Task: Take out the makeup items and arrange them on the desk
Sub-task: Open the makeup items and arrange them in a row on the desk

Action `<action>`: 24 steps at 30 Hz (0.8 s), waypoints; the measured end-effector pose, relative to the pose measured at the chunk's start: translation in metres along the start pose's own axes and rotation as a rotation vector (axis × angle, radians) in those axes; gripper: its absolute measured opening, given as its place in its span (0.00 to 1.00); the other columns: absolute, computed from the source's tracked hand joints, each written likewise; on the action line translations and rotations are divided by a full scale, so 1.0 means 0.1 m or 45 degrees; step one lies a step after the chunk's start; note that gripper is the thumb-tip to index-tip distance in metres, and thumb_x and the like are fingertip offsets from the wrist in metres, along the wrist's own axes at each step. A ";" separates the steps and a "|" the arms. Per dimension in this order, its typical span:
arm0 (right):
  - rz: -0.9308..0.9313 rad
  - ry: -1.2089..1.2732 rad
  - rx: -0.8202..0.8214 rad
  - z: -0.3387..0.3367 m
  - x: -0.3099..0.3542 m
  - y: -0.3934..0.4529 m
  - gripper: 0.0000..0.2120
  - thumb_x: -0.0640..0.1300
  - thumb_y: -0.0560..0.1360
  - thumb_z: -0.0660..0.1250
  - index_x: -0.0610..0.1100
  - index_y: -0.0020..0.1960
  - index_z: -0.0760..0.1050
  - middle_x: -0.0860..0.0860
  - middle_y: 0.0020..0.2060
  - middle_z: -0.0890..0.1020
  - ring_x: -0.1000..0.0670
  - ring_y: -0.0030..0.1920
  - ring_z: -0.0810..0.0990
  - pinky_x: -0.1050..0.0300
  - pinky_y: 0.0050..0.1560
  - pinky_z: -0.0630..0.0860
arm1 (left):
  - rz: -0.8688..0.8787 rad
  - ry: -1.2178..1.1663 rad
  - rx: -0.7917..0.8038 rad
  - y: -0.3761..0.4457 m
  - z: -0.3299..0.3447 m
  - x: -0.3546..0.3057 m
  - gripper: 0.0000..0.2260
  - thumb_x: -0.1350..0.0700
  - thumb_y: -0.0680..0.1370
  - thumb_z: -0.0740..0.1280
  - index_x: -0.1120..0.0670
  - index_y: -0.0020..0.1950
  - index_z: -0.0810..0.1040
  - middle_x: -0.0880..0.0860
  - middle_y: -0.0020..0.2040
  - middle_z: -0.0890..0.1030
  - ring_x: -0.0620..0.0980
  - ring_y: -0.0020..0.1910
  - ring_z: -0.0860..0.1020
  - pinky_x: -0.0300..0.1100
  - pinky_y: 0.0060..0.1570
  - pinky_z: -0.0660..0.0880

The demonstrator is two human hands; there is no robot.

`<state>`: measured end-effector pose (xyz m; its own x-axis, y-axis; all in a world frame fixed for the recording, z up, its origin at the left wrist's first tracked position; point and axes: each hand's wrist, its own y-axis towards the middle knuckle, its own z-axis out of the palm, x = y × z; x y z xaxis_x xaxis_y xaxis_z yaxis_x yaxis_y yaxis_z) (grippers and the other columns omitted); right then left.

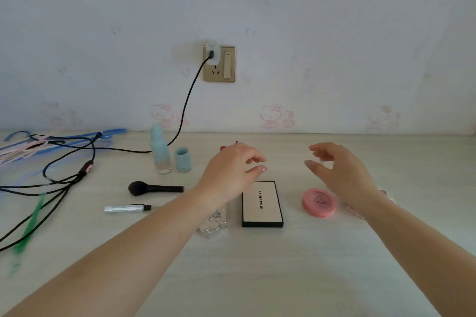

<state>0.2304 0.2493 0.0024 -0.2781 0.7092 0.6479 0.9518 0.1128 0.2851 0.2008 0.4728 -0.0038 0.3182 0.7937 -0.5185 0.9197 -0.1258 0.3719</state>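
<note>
Makeup lies spread on the desk [309, 265]: brush [154, 188], tube [126, 209], palette [262, 204], pink compact [319, 202]. Our left hand [231, 170] and right hand [342, 170] hover above, fingers loosely open, holding nothing. We judge arranging nearly done; next, straighten the rows.

Matt pale wood-grain desk [257, 265], glossy clear plastic bottle [213, 224], matt pink compact [319, 202], silvery tube [123, 209].

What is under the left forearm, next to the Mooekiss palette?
A clear faceted bottle lies beneath the left forearm, left of the palette. Its lower end shows; its upper part is covered.
</note>
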 end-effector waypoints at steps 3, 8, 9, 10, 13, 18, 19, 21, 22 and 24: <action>0.113 0.038 -0.061 -0.20 -0.34 0.10 0.15 0.47 0.74 0.68 0.48 0.61 0.74 0.51 0.55 0.79 0.54 0.52 0.75 0.60 0.51 0.66 | 0.004 0.052 0.072 0.24 0.26 -0.14 0.07 0.49 0.76 0.67 0.46 0.53 0.80 0.44 0.52 0.78 0.41 0.52 0.76 0.37 0.60 0.66; 0.173 -0.185 0.030 -0.32 -0.73 0.27 0.17 0.48 0.74 0.68 0.49 0.62 0.75 0.51 0.57 0.79 0.53 0.54 0.75 0.58 0.52 0.70 | 0.084 0.168 0.266 0.70 0.72 -0.34 0.12 0.50 0.76 0.66 0.49 0.58 0.79 0.48 0.56 0.79 0.47 0.56 0.76 0.42 0.56 0.71; 0.169 -0.250 0.066 -0.32 -0.77 0.31 0.17 0.49 0.74 0.68 0.49 0.62 0.75 0.51 0.57 0.78 0.52 0.55 0.76 0.56 0.53 0.72 | 0.095 0.188 0.294 0.79 0.83 -0.37 0.13 0.50 0.76 0.66 0.49 0.59 0.78 0.48 0.57 0.79 0.48 0.58 0.75 0.43 0.57 0.71; 0.164 -0.309 0.109 -0.30 -0.77 0.34 0.17 0.49 0.74 0.67 0.50 0.62 0.75 0.52 0.58 0.78 0.51 0.56 0.76 0.54 0.56 0.73 | 0.102 0.208 0.321 0.85 0.91 -0.39 0.14 0.50 0.76 0.66 0.48 0.61 0.77 0.49 0.59 0.78 0.49 0.60 0.75 0.44 0.59 0.71; 0.152 -0.509 0.217 -0.26 -0.81 0.44 0.15 0.53 0.74 0.65 0.53 0.61 0.76 0.53 0.58 0.77 0.50 0.60 0.75 0.50 0.59 0.71 | 0.198 0.322 0.430 1.03 1.18 -0.44 0.19 0.53 0.77 0.64 0.47 0.68 0.72 0.51 0.66 0.73 0.53 0.67 0.69 0.49 0.66 0.66; 0.134 -0.707 0.353 -0.18 -0.82 0.59 0.15 0.56 0.75 0.63 0.55 0.59 0.77 0.54 0.58 0.78 0.49 0.61 0.74 0.50 0.60 0.69 | 0.424 0.506 0.542 1.21 1.33 -0.41 0.22 0.58 0.76 0.61 0.46 0.69 0.71 0.52 0.71 0.68 0.54 0.71 0.63 0.47 0.67 0.64; 0.140 -0.698 0.372 -0.16 -0.81 0.61 0.14 0.55 0.75 0.63 0.55 0.58 0.77 0.54 0.57 0.79 0.49 0.60 0.75 0.50 0.60 0.68 | 0.454 0.526 0.525 1.24 1.33 -0.39 0.19 0.57 0.76 0.62 0.46 0.67 0.73 0.52 0.70 0.69 0.53 0.71 0.64 0.46 0.66 0.65; 0.150 -0.675 0.397 -0.12 -0.80 0.65 0.13 0.55 0.74 0.63 0.55 0.57 0.77 0.55 0.56 0.80 0.50 0.59 0.75 0.50 0.60 0.68 | 0.481 0.523 0.470 1.29 1.32 -0.33 0.14 0.53 0.77 0.62 0.47 0.63 0.77 0.50 0.68 0.72 0.52 0.69 0.67 0.45 0.64 0.67; 0.150 -0.672 0.407 -0.10 -0.79 0.66 0.12 0.54 0.74 0.63 0.55 0.56 0.77 0.55 0.55 0.80 0.50 0.59 0.76 0.51 0.60 0.68 | 0.476 0.505 0.447 1.30 1.31 -0.30 0.13 0.52 0.77 0.63 0.48 0.61 0.78 0.49 0.66 0.74 0.51 0.68 0.68 0.44 0.62 0.68; 0.145 -0.665 0.425 -0.06 -0.76 0.68 0.11 0.53 0.74 0.63 0.55 0.55 0.78 0.54 0.54 0.81 0.49 0.58 0.76 0.51 0.59 0.68 | 0.434 0.470 0.410 1.30 1.31 -0.25 0.11 0.50 0.77 0.64 0.49 0.57 0.80 0.49 0.60 0.78 0.50 0.63 0.72 0.44 0.58 0.69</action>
<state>0.3154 0.1990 -0.0235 -0.1529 0.9663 0.2069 0.9842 0.1678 -0.0563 0.3421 0.3588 -0.0431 0.5597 0.8241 -0.0873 0.8216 -0.5382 0.1880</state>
